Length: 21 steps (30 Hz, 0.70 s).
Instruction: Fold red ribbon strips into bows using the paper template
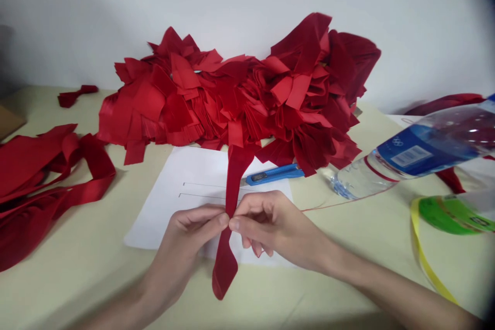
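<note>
A red velvet ribbon strip point(225, 268) hangs upright between my hands, gathered narrow at its middle. My left hand point(193, 232) pinches it from the left with thumb and forefinger. From the right, my right hand point(270, 224) pinches the same narrow spot, its other fingers curled. A thin red thread point(348, 202) runs on the table to the right of my right hand, and a bit of thread shows under its fingers. Beneath the hands lies white paper point(154, 216) with printed lines. A blue utility knife point(274, 174) rests on the paper's upper right part.
A large heap of cut red ribbon pieces point(232, 98) stands behind the paper. More red ribbon point(88, 180) lies at the left, with a small tied piece point(77, 95) beyond. At the right are a plastic bottle point(417, 149), a green roll point(448, 215) and a yellow strip point(425, 263).
</note>
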Motion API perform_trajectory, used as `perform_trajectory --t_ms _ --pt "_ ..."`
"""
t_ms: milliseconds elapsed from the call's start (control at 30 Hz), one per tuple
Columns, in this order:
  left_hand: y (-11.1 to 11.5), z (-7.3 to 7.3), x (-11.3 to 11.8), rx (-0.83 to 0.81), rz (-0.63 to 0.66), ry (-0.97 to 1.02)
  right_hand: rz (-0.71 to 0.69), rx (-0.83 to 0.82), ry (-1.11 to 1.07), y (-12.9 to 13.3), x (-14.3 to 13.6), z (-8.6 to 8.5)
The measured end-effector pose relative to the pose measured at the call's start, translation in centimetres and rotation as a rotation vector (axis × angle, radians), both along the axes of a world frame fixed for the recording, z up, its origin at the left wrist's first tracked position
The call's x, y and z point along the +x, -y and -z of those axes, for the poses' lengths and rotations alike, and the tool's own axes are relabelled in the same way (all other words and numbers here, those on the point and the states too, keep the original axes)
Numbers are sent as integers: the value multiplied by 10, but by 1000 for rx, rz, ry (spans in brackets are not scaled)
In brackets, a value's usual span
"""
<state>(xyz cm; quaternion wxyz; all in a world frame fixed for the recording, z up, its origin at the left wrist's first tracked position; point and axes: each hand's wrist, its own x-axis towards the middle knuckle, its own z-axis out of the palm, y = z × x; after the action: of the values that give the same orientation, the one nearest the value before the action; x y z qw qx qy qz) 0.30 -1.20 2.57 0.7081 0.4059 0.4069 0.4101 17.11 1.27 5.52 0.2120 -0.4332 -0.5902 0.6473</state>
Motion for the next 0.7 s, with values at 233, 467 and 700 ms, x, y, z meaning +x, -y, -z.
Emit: perform_trajectory --t_ms 233,467,700 --pt "1 2 -2 0 -28 -64 -48 -82 -63 -7 5 -1" --pt "0 4 0 -30 -62 -90 -86 8 -183 -5 4 -1" --pt "0 5 2 -59 -63 -99 4 105 -4 2 0 -1"
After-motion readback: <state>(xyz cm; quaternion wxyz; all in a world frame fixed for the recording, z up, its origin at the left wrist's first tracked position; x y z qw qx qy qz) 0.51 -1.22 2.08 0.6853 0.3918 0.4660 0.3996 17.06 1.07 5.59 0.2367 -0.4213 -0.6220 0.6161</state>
